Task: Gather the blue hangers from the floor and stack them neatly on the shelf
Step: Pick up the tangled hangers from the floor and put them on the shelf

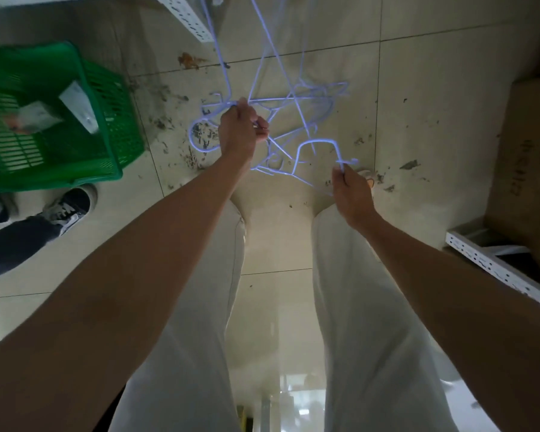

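The floor (418, 98) is smooth pale tile with dark, dirty spots. A brown cardboard box (524, 157) sits at the right, next to a white metal shelf (493, 263) rail with small holes. A green plastic basket (53, 120) with slotted sides stands at the left. The hangers (296, 120) are thin blue bent wire, all tangled and blurry, up off the floor between both hands. The left hand (240, 129) grips a bunch with curled fingers. The right hand (351, 188) pinches one hook.
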A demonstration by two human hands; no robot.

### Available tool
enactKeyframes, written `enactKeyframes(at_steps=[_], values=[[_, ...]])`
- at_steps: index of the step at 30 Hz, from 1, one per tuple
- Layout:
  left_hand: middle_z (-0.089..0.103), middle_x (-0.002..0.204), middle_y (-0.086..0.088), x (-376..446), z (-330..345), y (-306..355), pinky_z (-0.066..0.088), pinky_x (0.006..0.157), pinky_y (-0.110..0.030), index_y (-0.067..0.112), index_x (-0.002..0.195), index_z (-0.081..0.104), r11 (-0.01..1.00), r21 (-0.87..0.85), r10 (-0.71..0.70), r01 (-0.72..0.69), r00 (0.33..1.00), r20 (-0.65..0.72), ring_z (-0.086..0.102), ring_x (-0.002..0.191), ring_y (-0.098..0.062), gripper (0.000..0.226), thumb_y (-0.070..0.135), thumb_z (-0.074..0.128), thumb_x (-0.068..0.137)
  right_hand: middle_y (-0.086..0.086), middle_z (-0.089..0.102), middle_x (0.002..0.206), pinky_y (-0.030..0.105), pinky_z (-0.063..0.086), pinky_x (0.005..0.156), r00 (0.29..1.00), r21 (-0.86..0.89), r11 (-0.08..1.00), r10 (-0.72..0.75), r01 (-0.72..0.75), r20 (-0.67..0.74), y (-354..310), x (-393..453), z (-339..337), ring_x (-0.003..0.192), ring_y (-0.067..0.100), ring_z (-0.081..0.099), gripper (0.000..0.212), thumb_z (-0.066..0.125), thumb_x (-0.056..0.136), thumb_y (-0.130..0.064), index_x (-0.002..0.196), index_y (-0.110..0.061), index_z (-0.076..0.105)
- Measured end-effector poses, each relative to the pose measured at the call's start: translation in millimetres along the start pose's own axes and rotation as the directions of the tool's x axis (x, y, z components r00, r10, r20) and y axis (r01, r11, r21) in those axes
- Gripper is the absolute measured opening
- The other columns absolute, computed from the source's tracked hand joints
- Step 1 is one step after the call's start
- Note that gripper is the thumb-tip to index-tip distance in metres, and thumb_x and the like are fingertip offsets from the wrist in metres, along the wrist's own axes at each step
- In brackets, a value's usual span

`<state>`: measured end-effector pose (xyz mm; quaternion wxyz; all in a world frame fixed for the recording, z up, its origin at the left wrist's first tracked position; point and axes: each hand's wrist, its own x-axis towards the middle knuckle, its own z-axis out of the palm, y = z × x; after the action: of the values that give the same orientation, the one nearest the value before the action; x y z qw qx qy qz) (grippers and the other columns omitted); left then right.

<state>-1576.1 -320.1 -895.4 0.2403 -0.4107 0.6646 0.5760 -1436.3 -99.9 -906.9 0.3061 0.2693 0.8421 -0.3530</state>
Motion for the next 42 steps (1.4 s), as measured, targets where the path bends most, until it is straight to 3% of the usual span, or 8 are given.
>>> enactKeyframes(at_steps=[5, 14, 20, 24, 30, 34, 38, 42], values=[[0.063, 0.062, -0.011, -12.5, 0.7, -3.9, 0.059, 0.057, -0.034, 0.007, 0.072, 0.055, 1.0, 0.006, -0.011, 0.01, 1.0, 0.021, 0.063, 0.055, -0.025, 0.045, 0.024, 0.041, 0.112, -0.008, 0.049, 0.063, 0.032, 0.031, 0.064, 0.998, 0.05, 0.996, 0.067, -0.068, 0.006, 10.4, -25.1, -0.4, 0.062, 0.01, 0.047, 0.041, 0.035, 0.107, -0.043, 0.068, -0.034, 0.041], [0.067, 0.068, -0.015, -76.8, 6.5, 47.0, 0.052, 0.054, -0.034, 0.005, 0.077, 0.059, 0.973, -0.056, 0.224, -0.224, 0.975, -0.011, 0.061, 0.057, -0.026, 0.043, 0.024, 0.042, 0.111, -0.005, 0.054, 0.061, 0.028, 0.029, 0.055, 0.992, 0.098, 0.987, 0.128, -0.125, -0.024, 1.6, -44.5, -38.7, 0.059, -0.001, 0.054, 0.049, 0.035, 0.109, -0.042, 0.066, -0.021, 0.046], [0.063, 0.068, -0.013, -116.1, 15.9, 87.5, 0.049, 0.054, -0.035, 0.007, 0.073, 0.059, 0.936, 0.05, 0.348, -0.347, 0.938, 0.002, 0.059, 0.058, -0.023, 0.041, 0.02, 0.047, 0.11, -0.007, 0.046, 0.058, 0.032, 0.036, 0.062, 0.981, 0.237, 0.97, 0.096, -0.054, -0.166, -21.0, -53.8, -91.1, 0.057, 0.011, 0.045, 0.044, 0.037, 0.108, -0.036, 0.066, -0.025, 0.039], [0.061, 0.072, -0.009, -140.8, 19.0, 110.6, 0.041, 0.052, -0.026, 0.01, 0.081, 0.062, 0.956, -0.022, 0.29, -0.294, 0.951, -0.112, 0.056, 0.058, -0.015, 0.031, 0.021, 0.052, 0.108, -0.004, 0.045, 0.057, 0.053, 0.047, 0.067, 0.972, 0.368, 0.927, 0.148, -0.071, -0.185, -31.5, -60.2, -132.7, 0.064, 0.023, 0.047, 0.043, 0.036, 0.107, -0.035, 0.065, -0.027, 0.037], [0.074, 0.075, -0.006, -198.3, 7.4, 136.4, 0.058, 0.077, -0.043, 0.011, 0.083, 0.07, 0.851, 0.305, 0.445, -0.428, 0.896, 0.015, 0.072, 0.075, -0.025, 0.039, 0.033, 0.049, 0.107, 0.011, 0.05, 0.062, 0.048, 0.045, 0.065, 0.905, 0.34, 0.94, 0.116, 0.033, -0.409, -70.4, -112.7, -209.1, 0.063, 0.024, 0.049, 0.046, 0.03, 0.104, -0.043, 0.071, -0.014, 0.042], [0.075, 0.071, 0.005, -241.5, 2.5, 171.3, 0.053, 0.081, -0.032, 0.02, 0.079, 0.07, 0.778, 0.384, 0.49, -0.496, 0.863, 0.122, 0.068, 0.069, -0.007, 0.037, 0.041, 0.048, 0.1, 0.005, 0.04, 0.057, 0.044, 0.036, 0.054, 0.879, 0.398, 0.904, 0.056, 0.157, -0.473, -97.8, -169.6, -261.8, 0.054, 0.015, 0.039, 0.046, 0.037, 0.107, -0.026, 0.065, -0.008, 0.037], [0.074, 0.075, 0.002, -289.5, 0.6, 220.2, 0.049, 0.069, -0.019, 0.017, 0.086, 0.071, 0.814, 0.161, 0.503, -0.558, 0.816, 0.284, 0.068, 0.071, -0.003, 0.026, 0.026, 0.051, 0.1, -0.012, 0.031, 0.05, 0.026, 0.024, 0.047, 0.84, 0.588, 0.751, 0.083, 0.3, -0.535, -118.3, -240.3, -313.2, 0.048, 0.007, 0.027, 0.044, 0.04, 0.094, -0.008, 0.056, -0.028, 0.034], [0.074, 0.09, -0.007, -339.5, -6.5, 247.7, 0.054, 0.064, -0.028, 0.013, 0.105, 0.068, 0.945, 0.043, 0.255, -0.325, 0.811, 0.526, 0.072, 0.068, -0.014, 0.025, 0.023, 0.045, 0.108, -0.015, 0.018, 0.051, 0.017, 0.011, 0.042, 0.806, 0.855, 0.4, 0.353, 0.329, -0.475, -125.5, -317.3, -329.0, 0.044, 0.008, 0.017, 0.041, 0.04, 0.086, -0.01, 0.053, -0.03, 0.026]])
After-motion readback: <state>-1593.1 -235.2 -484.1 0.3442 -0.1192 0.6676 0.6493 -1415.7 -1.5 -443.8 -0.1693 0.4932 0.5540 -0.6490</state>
